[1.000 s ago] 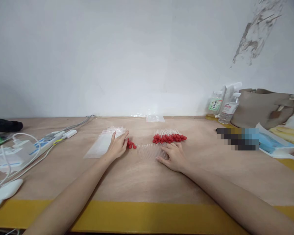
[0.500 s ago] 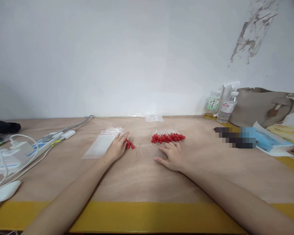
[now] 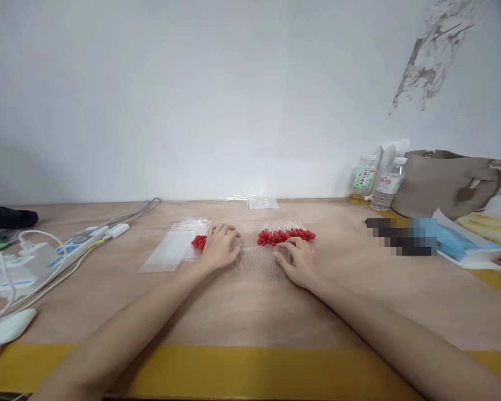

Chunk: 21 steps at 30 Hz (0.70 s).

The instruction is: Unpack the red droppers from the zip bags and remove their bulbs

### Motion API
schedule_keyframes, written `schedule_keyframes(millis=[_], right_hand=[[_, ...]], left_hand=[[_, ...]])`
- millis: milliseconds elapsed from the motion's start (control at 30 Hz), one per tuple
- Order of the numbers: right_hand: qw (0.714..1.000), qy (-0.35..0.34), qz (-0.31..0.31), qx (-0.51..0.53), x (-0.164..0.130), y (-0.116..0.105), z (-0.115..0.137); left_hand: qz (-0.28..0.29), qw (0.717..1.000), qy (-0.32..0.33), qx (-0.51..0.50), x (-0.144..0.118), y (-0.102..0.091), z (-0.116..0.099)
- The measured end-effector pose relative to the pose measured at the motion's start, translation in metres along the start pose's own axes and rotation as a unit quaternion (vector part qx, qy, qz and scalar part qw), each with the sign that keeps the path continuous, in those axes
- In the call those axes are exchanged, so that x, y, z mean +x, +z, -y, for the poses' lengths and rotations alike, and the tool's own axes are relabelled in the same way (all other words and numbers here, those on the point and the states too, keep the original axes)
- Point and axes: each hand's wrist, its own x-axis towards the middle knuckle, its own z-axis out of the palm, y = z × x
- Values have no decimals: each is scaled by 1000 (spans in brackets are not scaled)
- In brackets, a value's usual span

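Note:
A row of clear thin tubes lies flat on the wooden table between my hands. My left hand rests palm down at the row's left end, fingers curled over it. My right hand lies at the row's right end, fingertips touching the tubes. A small heap of red caps sits just left of my left hand. A larger bunch of tubes with red caps lies behind my right hand. Clear plastic bags lie flat to the left.
A power strip with white cables and chargers lies at the left. Two bottles and a beige bag stand at the back right, with a blue packet in front. One small clear bag lies by the wall.
My left hand has slid right from the bags onto the left end of the tube row, uncovering the red caps. My right hand has shifted slightly right along the row.

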Motion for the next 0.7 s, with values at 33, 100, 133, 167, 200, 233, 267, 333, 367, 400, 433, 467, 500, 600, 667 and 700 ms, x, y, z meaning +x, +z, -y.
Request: schedule_keyframes(millis=[33,100,133,167,200,233,267,333,367,400,433,467,500,600,667,700], right_hand=[[1000,17,-5,4,1,0,-1],[999,46,-10,15,2,0,-4],[998,60,-9,20,3,1,-4],[997,74,-9,24,4,1,-5],[996,89,-9,28,4,1,-6],[994,105,-10,33,5,2,-7],[992,121,-11,39,5,2,-9],[988,143,-12,61,6,5,-12],[986,145,-15,77,6,6,-13],[985,143,-21,93,7,8,-15],[984,136,-28,110,7,10,-16],[984,124,-35,125,7,11,-17],[983,111,-42,140,8,13,-18],[980,84,-56,171,9,18,-20],[977,76,-61,188,11,21,-22],[974,77,-59,203,12,22,-22]], left_hand=[[9,1000,-3,1,7,4,-6],[22,1000,-16,-5,20,12,-18],[27,999,-25,-11,26,16,-23],[33,999,-35,-18,32,20,-28],[40,998,-47,-26,37,24,-32],[46,996,-63,-36,41,27,-35],[52,994,-81,-46,44,31,-37],[57,989,-118,-65,49,38,-39],[56,987,-134,-72,50,41,-39],[53,985,-148,-77,50,44,-39],[48,983,-160,-81,50,46,-39],[43,981,-172,-83,49,47,-39],[35,979,-184,-86,48,47,-38],[2,973,-212,-93,40,43,-37],[-36,971,-213,-106,31,38,-36],[-60,970,-205,-115,25,34,-35]])
